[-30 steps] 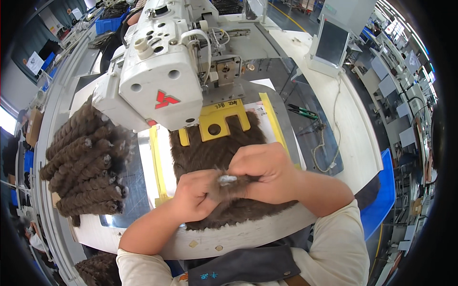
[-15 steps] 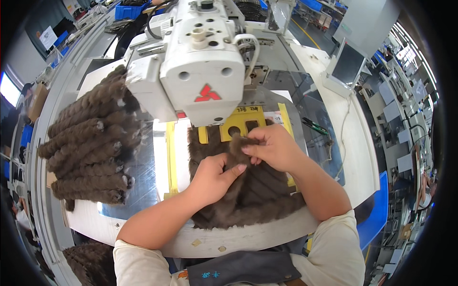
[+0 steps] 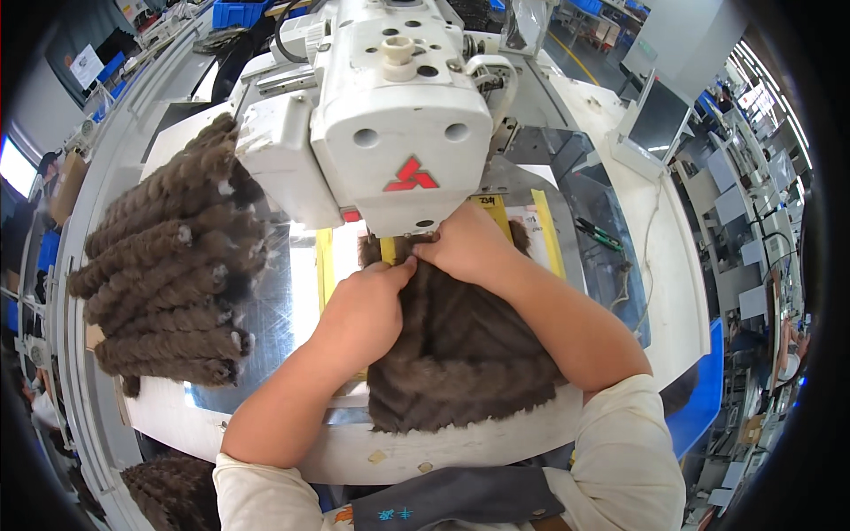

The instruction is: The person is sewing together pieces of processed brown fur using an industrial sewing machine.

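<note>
**Fur held under the machine**

The brown fur (image 3: 460, 354) is laid flat on the table (image 3: 655, 265), its top edge under the white machine (image 3: 390, 115). It is pinched there by the right hand (image 3: 465, 248). The left hand (image 3: 363, 314) is pressed on it, fingers curled. More fur rolls (image 3: 168, 265) are piled at the left.

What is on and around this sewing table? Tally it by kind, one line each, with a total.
Brown fur piece under both hands: 1
Stack of brown fur pieces at the left: 1
White sewing machine head: 1
Yellow clamp frame: 1
Touch-screen panel at the right: 1
Hands on the fur: left hand, right hand: 2
Total: 7
</note>
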Tool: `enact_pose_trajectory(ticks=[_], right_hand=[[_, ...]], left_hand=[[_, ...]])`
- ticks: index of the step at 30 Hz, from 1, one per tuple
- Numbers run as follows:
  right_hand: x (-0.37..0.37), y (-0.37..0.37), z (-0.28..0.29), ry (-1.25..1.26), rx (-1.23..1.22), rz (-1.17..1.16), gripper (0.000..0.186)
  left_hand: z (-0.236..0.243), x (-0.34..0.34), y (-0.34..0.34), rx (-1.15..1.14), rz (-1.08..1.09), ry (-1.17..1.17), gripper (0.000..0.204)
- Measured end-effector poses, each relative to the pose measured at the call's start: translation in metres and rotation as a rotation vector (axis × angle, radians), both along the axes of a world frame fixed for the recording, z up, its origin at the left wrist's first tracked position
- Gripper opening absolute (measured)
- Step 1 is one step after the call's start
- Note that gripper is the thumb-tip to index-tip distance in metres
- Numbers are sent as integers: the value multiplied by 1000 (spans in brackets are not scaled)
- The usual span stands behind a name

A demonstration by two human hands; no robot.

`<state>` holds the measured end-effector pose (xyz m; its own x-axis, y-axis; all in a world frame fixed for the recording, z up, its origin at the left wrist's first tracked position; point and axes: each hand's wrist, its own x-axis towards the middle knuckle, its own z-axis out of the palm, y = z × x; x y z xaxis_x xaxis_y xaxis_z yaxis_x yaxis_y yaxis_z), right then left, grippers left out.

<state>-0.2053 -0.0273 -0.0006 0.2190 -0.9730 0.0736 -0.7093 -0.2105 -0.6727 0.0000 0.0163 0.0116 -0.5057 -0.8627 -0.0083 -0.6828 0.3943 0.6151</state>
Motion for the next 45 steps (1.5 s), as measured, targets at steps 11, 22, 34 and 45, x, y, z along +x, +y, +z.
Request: enact_pose_trajectory(ticks=[11, 22, 34, 45], right_hand=[[-10, -27, -22, 108, -69, 16, 37], [-10, -32, -27, 62, -13, 20, 22], [-15, -30, -26, -96, -19, -91, 18], [-9, -17, 0, 60, -171, 5, 16]], left_hand=[[-9, 2, -14, -615, -294, -282, 45], [-16, -8, -32, -661, -266, -281, 22], [-16, -8, -29, -593, -251, -310, 22], [-16, -8, -30, -583, -251, -258, 13]])
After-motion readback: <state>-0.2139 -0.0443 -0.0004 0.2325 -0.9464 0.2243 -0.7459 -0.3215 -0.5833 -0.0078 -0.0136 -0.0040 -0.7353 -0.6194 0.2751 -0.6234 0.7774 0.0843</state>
